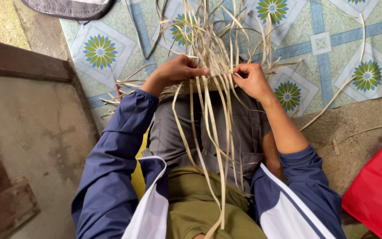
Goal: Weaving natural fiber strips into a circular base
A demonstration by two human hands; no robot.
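A patterned floor mat [332,44] with blue bands and green-and-blue flower motifs spreads out beyond the fingers. Bare concrete floor [32,128] lies to the left of the fingers, edged by a dark wooden beam [18,59]. A red bag [376,190] sits low to their right. Soft, even daylight, no hard shadows

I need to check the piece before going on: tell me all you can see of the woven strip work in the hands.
The woven strip work is a bundle of thin, flat, pale straw-coloured strips, like split bamboo or reed. A small interlaced patch sits between the hands above the lap. Loose ends fan up over the patterned floor mat; long ones trail down across the grey trousers. The left hand grips it from the left, the right hand pinches strips on the right. It looks unfinished.
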